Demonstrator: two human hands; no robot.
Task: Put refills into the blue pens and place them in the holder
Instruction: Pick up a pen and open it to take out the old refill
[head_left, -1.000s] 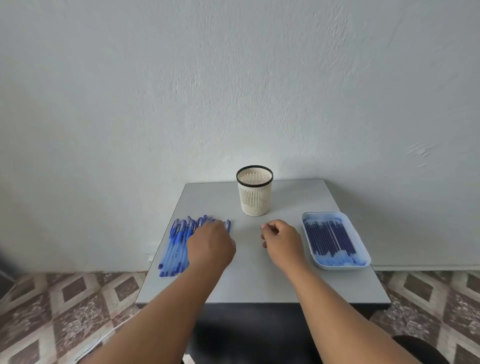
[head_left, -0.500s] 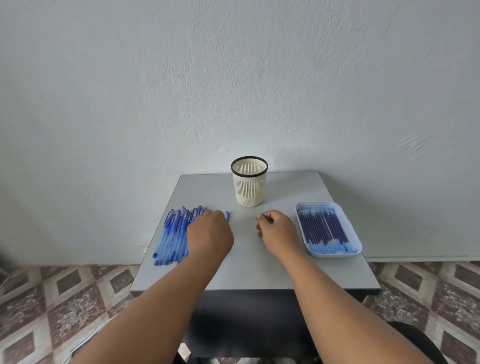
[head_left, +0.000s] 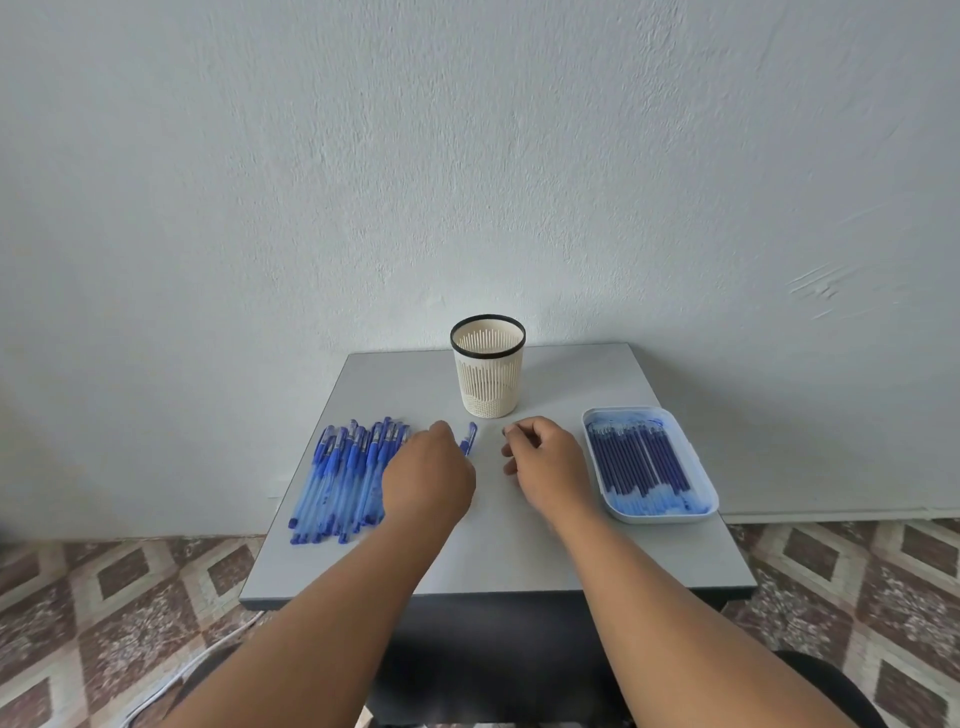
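The blue pens (head_left: 345, 480) lie in a row on my left of the counter (head_left: 498, 545), caps away from me, so I can take them one by one. My left hand (head_left: 428, 480) covers the nearest pen (head_left: 469, 438); whether it grips I cannot tell. My right hand (head_left: 545, 457) rests loosely curled, empty. Refills (head_left: 641, 460) wait in the tray (head_left: 706, 499) on my right, and the holder (head_left: 487, 366) stands empty behind.

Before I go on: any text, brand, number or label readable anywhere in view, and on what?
None is readable.
Blue pens: pale marks on the barrels near the clips, too small and blurred to read.
Refills in the tray: no print can be made out.
Pen holder: no label shows.
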